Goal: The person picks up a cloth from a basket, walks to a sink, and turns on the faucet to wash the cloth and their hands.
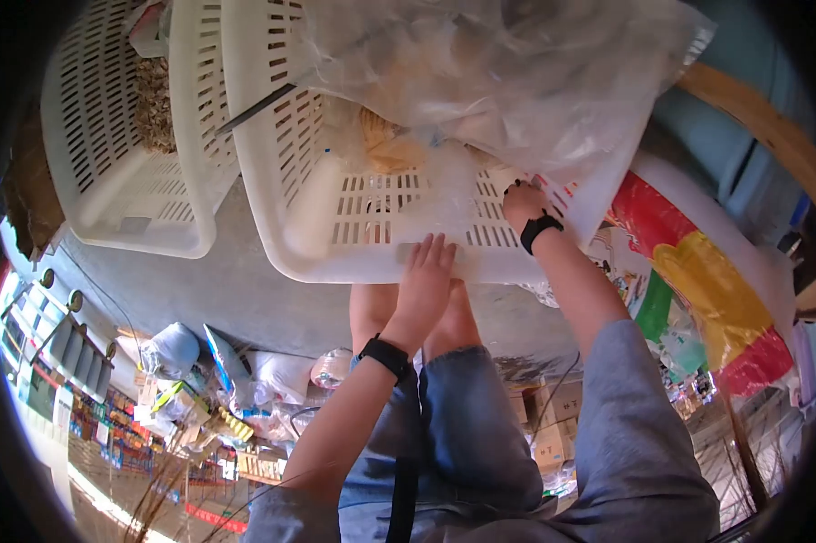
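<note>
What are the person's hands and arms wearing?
The left hand and right hand have no gloves. There's a black band on the left wrist and another on the right wrist. The sleeves are plain greyish blue: the right sleeve is loose and stops around the elbow, and just a bit of the left sleeve shows.

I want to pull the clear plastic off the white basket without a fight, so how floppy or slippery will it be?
The clear plastic looks floppy: it creases and drapes across the white basket. Being thin enough to see through, it is probably light for its size. Its sheen suggests it may slip.
</note>
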Available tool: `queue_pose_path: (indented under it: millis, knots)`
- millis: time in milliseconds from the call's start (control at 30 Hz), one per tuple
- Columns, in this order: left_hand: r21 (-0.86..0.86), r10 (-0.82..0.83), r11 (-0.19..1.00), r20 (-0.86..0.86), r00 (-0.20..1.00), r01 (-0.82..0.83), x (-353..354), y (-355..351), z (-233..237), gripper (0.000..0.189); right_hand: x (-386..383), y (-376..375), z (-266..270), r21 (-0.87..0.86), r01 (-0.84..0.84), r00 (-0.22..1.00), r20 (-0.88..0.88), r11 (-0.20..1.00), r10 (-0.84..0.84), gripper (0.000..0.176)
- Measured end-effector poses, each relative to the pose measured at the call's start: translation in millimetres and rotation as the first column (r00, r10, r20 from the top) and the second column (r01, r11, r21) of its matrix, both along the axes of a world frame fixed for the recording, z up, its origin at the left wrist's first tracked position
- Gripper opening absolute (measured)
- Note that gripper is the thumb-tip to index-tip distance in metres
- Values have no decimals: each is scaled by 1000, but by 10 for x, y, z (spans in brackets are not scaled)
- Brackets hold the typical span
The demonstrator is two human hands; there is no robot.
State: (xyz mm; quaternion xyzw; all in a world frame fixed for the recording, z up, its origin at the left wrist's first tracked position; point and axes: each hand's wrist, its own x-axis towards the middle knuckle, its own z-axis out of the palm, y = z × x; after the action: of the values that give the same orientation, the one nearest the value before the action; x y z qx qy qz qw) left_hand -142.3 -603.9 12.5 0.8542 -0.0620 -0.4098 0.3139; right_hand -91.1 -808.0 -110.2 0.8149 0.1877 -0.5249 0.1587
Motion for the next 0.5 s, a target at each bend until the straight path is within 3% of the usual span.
queue_pose_path:
  millis: [67, 200, 300, 433, 500]
  knots:
    - [14, -6, 1000, 33, 999, 6, 1, 0, 10, 51, -61, -28, 187, -12, 237, 968, 90, 971, -235, 22]
    - [5, 4, 1000, 87, 996, -5, -12, 5, 11, 47, -184, -145, 464, 42, 3, 999, 39, 999, -5, 21]
    - [-3, 16, 1000, 70, 997, -16, -20, 13, 18, 47, -271, -222, 665, 55, 38, 997, 63, 998, -41, 20]
    - [-13, 32, 999, 25, 999, -32, 34, 28, 6, 48, -175, -230, 1190, 130, -42, 999, 27, 991, 39, 16]
    - [-1, 26, 1000, 46, 999, -26, 5, 11, 4, 48, -150, -294, 1432, 218, 64, 998, -17, 974, -62, 18]
